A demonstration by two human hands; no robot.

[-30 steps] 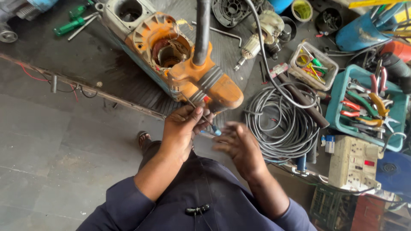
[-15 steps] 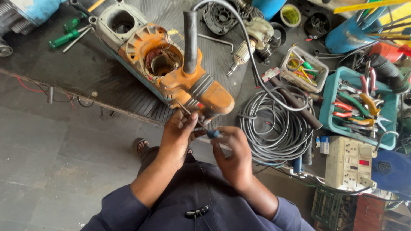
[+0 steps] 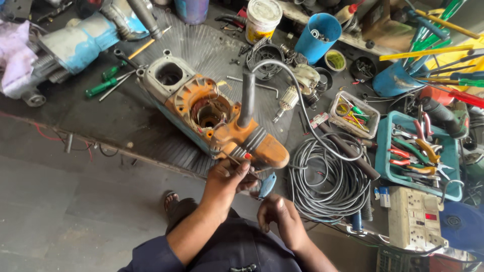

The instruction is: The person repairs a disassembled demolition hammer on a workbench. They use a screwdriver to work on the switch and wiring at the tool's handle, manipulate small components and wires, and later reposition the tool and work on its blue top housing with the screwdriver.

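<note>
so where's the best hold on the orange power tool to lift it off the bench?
Probably the dark upright handle rising from the orange power tool: it stands free of the body, so fingers can wrap it from the right side, which is open. The left hand already works at the near end, so avoid that side.

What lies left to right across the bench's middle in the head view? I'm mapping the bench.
Green screwdrivers → orange power tool → coiled grey cable → teal tray of pliers.
</note>
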